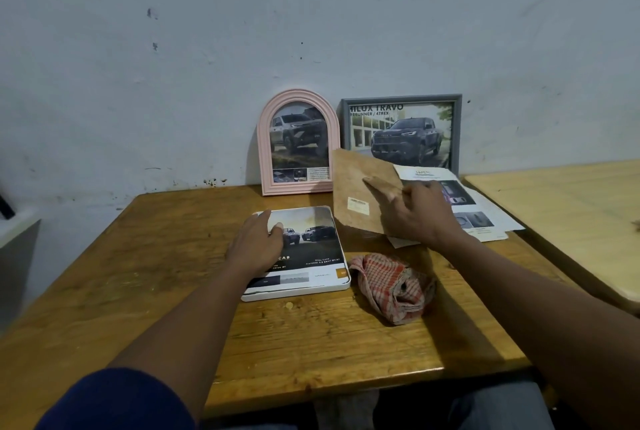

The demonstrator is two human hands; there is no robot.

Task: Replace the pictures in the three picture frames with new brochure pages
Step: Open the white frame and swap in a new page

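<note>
A white frame (341, 286) lies flat on the wooden table (138, 256) with a truck brochure page (311, 249) resting in it. My left hand (258, 244) presses flat on that page. My right hand (414, 213) holds a brown backing board (356, 190) tilted up just right of the white frame. A pink arched frame (298, 142) and a grey rectangular frame (401, 131) lean upright against the wall, each showing a truck picture.
Loose brochure pages (478, 208) lie at the table's right, partly under my right hand. A crumpled red checked cloth (394, 286) sits right of the white frame. A second, lighter table (571, 215) stands on the right.
</note>
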